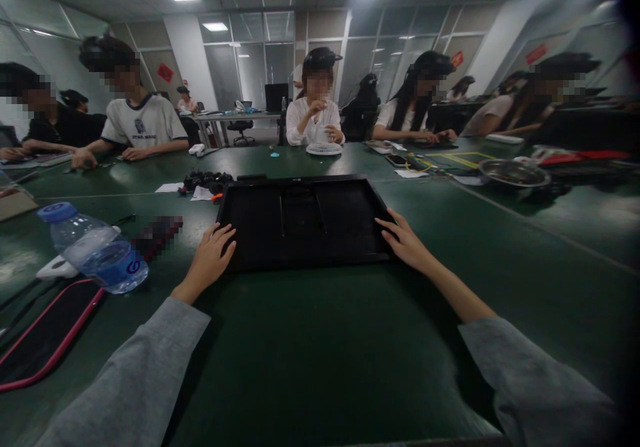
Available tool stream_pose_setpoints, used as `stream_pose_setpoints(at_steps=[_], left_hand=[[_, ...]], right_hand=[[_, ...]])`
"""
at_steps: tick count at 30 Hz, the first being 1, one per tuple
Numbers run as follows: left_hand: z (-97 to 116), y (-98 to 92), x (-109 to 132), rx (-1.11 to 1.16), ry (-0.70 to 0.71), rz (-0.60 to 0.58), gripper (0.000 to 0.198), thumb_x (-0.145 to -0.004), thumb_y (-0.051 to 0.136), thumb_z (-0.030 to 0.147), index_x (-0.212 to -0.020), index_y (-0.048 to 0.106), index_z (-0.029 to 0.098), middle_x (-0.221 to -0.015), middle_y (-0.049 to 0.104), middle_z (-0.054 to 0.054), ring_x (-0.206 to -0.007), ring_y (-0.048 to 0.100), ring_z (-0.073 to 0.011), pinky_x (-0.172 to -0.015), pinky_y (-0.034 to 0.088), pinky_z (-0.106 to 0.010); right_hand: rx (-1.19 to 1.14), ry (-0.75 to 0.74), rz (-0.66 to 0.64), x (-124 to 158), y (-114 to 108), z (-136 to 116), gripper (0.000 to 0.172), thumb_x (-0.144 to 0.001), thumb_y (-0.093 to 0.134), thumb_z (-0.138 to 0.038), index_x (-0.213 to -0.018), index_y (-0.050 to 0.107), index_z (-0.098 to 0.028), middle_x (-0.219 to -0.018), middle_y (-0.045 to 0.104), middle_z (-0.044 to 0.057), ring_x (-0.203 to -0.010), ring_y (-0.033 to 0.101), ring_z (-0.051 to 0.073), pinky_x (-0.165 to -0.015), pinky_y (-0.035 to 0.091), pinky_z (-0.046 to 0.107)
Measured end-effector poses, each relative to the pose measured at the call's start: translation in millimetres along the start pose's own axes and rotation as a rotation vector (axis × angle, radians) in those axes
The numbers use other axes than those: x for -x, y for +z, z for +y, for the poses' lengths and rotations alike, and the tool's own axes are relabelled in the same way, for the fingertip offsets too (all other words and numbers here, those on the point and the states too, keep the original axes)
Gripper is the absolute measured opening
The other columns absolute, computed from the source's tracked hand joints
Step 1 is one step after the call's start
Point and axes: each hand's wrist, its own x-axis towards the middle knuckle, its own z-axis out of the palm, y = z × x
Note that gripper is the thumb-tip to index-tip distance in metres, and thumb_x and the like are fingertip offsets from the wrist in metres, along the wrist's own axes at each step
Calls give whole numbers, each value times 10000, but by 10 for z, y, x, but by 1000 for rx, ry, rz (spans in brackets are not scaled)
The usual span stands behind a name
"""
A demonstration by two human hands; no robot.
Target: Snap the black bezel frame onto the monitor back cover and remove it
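A black rectangular panel [345, 223] with a raised rim and a recessed inner face lies in front of me on the green table. It resembles a monitor's back shell or a shallow tray; I cannot tell which. My left hand [213, 257] rests at its left side, fingers spread and tips over the rim. On the right side, my right hand [407, 243] touches the rim with fingers stretched out and slightly apart. Neither hand visibly wraps round the panel. A raised, bracket-like shape [301, 210] shows in the panel's middle.
Left of me are a water bottle [95, 250] lying tilted, a red-edged black pouch [50, 333] and a white device [57, 268]. Dark cables [207, 180] lie behind the panel. Farther off are a metal bowl [515, 172], a white fan-like grille [324, 149] and several seated people.
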Motion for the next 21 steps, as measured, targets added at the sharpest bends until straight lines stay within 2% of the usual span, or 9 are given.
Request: stream_pose_setpoints(at_steps=[6,14,16,18,21], left_hand=[[2,-1,2,-5,5,2,474,-1031,415,420,-1368,626,162,-1455,615,-122,-1469,381,-328,-1208,363,-591],[19,-10,-2,15,4,8,470,-1025,410,429,-1354,630,175,-1445,617,-124,-1468,383,-335,-1213,346,-601],[22,-6,0,23,-9,6,506,-1027,408,435,-1415,576,157,-1452,608,-139,-1472,377,-333,-1215,344,-593],[31,-5,4,37,-35,11,572,-1025,420,443,-1506,468,138,-1467,592,-156,-1477,370,-326,-1213,347,-587],[49,-13,9,58,-74,15,649,-1024,437,449,-1584,331,139,-1515,548,-162,-1486,359,-313,-1210,350,-583]], right_hand=[[40,-17,-19,-1,-17,-3,469,-1013,391,-487,-1347,677,-324,-1643,347,46,-1545,293,309,-1252,275,566],[49,-40,-14,-1,-17,19,436,-1011,408,-475,-1261,714,-292,-1631,330,58,-1539,307,303,-1268,261,520],[50,-39,-23,5,-19,14,436,-1010,408,-479,-1268,704,-290,-1634,325,62,-1541,300,309,-1270,255,527],[41,-30,-19,7,-17,5,470,-1010,404,-487,-1364,641,-290,-1634,330,81,-1536,309,314,-1268,255,540],[18,-1,25,2,-5,-3,639,-999,419,-510,-1587,383,-262,-1616,363,135,-1518,340,318,-1259,272,555]])
